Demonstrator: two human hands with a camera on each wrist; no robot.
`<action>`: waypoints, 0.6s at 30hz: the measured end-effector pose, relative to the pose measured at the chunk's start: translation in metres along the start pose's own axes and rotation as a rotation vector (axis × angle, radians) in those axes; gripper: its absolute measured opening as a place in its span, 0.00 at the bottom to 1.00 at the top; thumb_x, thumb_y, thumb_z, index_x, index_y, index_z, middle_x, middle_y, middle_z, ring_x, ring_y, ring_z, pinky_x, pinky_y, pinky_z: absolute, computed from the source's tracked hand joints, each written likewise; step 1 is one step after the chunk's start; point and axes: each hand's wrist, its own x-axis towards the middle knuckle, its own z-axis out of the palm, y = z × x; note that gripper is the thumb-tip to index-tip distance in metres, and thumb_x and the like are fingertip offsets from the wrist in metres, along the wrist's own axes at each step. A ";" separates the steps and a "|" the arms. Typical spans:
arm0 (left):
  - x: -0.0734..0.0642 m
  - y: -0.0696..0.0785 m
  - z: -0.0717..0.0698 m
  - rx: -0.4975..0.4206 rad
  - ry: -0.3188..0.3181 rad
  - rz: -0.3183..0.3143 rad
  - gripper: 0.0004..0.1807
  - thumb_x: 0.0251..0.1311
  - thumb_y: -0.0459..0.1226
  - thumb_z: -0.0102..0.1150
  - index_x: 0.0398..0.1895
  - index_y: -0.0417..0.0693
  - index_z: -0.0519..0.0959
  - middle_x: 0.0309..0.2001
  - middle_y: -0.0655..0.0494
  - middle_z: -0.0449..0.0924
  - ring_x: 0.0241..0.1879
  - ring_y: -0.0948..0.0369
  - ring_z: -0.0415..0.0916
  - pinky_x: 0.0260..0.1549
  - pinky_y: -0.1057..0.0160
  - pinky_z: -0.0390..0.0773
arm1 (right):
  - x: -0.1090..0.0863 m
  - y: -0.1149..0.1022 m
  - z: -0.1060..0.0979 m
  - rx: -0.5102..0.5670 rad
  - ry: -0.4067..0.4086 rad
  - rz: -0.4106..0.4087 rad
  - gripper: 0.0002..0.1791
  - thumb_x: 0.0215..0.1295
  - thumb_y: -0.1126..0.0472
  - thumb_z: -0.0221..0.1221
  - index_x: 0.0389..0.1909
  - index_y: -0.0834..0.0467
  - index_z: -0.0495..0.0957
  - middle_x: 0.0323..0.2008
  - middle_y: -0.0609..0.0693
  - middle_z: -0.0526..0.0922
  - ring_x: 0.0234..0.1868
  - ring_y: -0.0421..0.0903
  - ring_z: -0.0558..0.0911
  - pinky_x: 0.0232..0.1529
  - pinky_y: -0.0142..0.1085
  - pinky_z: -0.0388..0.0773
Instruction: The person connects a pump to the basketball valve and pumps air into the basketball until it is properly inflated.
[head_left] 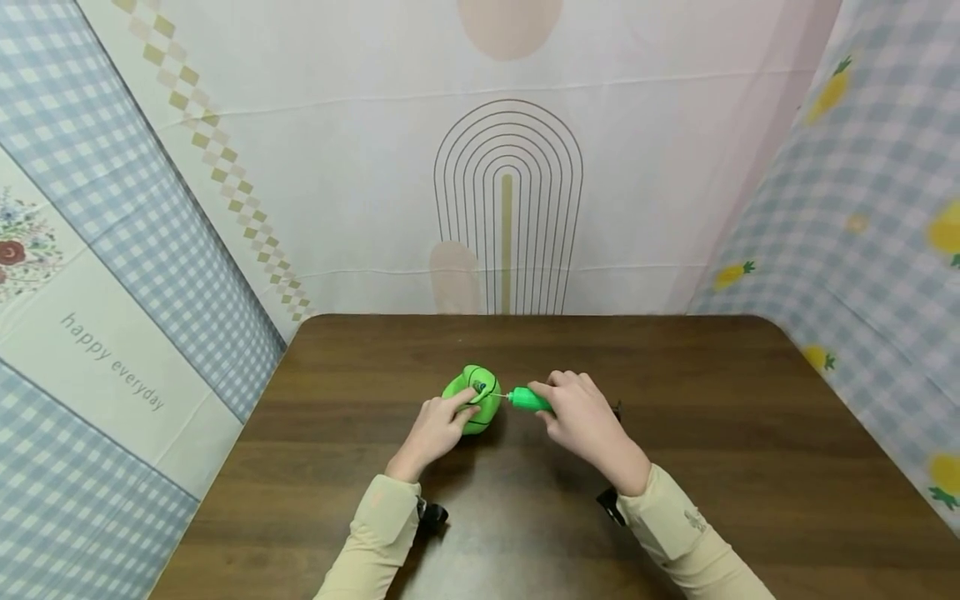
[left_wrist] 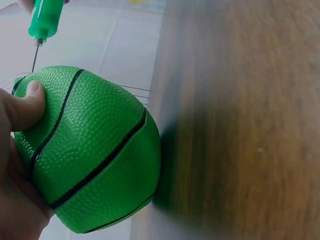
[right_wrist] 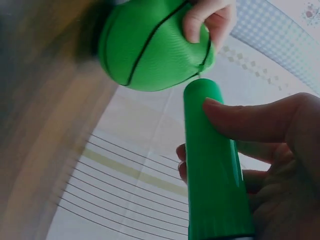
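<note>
A soft, partly deflated green ball [head_left: 487, 410] with black seam lines rests on the table. My left hand [head_left: 437, 429] grips it, thumb [left_wrist: 31, 106] pressed on its skin and other fingers on its far side. In my right hand [head_left: 585, 417] is a green hand pump [right_wrist: 212, 160], held between thumb and fingers. A thin needle [left_wrist: 35, 59] sticks out of the pump's end toward the ball. Its tip meets the ball near the left thumb; how deep it sits is hidden.
The brown wooden table [head_left: 337, 358] spreads around both hands. A white printed cloth [head_left: 360, 183] hangs behind it, with blue checked cloths [head_left: 862, 308] at the sides. Black wrist cameras [head_left: 432, 517] are strapped beneath the sleeves.
</note>
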 end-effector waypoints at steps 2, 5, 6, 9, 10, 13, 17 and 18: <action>0.000 0.001 0.002 -0.005 0.013 -0.014 0.03 0.64 0.40 0.58 0.36 0.53 0.76 0.17 0.59 0.65 0.19 0.62 0.62 0.24 0.66 0.67 | 0.002 -0.001 -0.003 -0.022 -0.006 0.000 0.19 0.48 0.66 0.72 0.44 0.56 0.84 0.27 0.48 0.76 0.32 0.47 0.75 0.37 0.39 0.69; 0.000 0.004 0.006 -0.063 0.010 -0.083 0.08 0.62 0.42 0.61 0.38 0.54 0.73 0.23 0.56 0.77 0.23 0.60 0.70 0.28 0.63 0.71 | 0.002 -0.001 -0.005 -0.048 -0.010 0.004 0.19 0.48 0.66 0.71 0.44 0.57 0.84 0.27 0.48 0.76 0.32 0.48 0.75 0.38 0.40 0.69; 0.001 0.005 0.008 -0.086 0.008 -0.111 0.11 0.61 0.44 0.62 0.41 0.54 0.72 0.27 0.55 0.81 0.26 0.59 0.74 0.31 0.62 0.73 | 0.002 -0.001 -0.006 -0.052 -0.009 0.006 0.19 0.48 0.66 0.71 0.44 0.57 0.84 0.27 0.48 0.76 0.32 0.48 0.75 0.38 0.40 0.69; 0.003 0.008 0.010 -0.128 0.002 -0.164 0.21 0.59 0.48 0.65 0.51 0.58 0.68 0.39 0.52 0.85 0.37 0.56 0.82 0.39 0.56 0.77 | 0.001 0.000 -0.006 -0.070 -0.002 0.008 0.19 0.48 0.66 0.71 0.44 0.57 0.84 0.27 0.49 0.76 0.32 0.48 0.74 0.38 0.40 0.69; 0.005 0.008 0.011 -0.117 0.003 -0.156 0.23 0.59 0.49 0.65 0.53 0.60 0.67 0.42 0.52 0.85 0.39 0.55 0.83 0.40 0.54 0.78 | 0.000 0.000 -0.007 -0.075 0.004 0.007 0.19 0.47 0.66 0.72 0.44 0.57 0.84 0.27 0.49 0.76 0.32 0.48 0.75 0.38 0.40 0.69; 0.008 0.011 0.012 -0.055 0.033 -0.083 0.26 0.59 0.48 0.65 0.59 0.61 0.69 0.45 0.50 0.84 0.43 0.52 0.84 0.42 0.51 0.80 | 0.000 0.000 -0.007 -0.110 0.028 -0.011 0.18 0.47 0.68 0.71 0.42 0.57 0.84 0.27 0.49 0.76 0.31 0.48 0.74 0.38 0.40 0.69; 0.011 0.014 0.013 -0.016 0.083 0.034 0.22 0.59 0.42 0.66 0.55 0.51 0.75 0.39 0.49 0.85 0.39 0.54 0.85 0.39 0.55 0.82 | 0.001 -0.001 -0.007 -0.180 0.074 -0.060 0.17 0.45 0.71 0.68 0.39 0.57 0.84 0.27 0.50 0.76 0.30 0.49 0.73 0.37 0.39 0.68; 0.012 0.015 0.014 -0.016 0.093 0.055 0.21 0.58 0.41 0.66 0.54 0.48 0.75 0.38 0.49 0.86 0.38 0.55 0.85 0.39 0.56 0.82 | 0.001 -0.001 -0.007 -0.199 0.086 -0.074 0.17 0.44 0.72 0.67 0.39 0.57 0.84 0.27 0.51 0.77 0.30 0.49 0.73 0.37 0.39 0.68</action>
